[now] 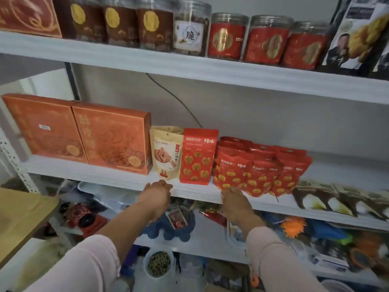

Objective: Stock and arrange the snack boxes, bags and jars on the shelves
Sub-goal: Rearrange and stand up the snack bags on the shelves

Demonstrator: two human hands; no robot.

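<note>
On the middle shelf (117, 180) two orange snack boxes (113, 138) stand at the left. Next to them stand a beige snack bag (167, 152) and a red bag with walnut pictures (197, 157), then several red bags (261, 169) leaning together. My left hand (156, 197) reaches up to the shelf's front edge below the beige bag, fingers loosely curled, holding nothing. My right hand (234, 202) rests at the shelf edge just below the leaning red bags, fingertips close to the nearest one. The top shelf carries a row of brown and red labelled jars (227, 36).
Dark flat packets (336, 199) lie at the right end of the middle shelf. The lower shelf (210, 241) holds mixed clutter: a blue bowl, a red tool, an orange spiky toy. A cardboard box (19, 216) stands at the left. A black cable (179, 100) runs down the back wall.
</note>
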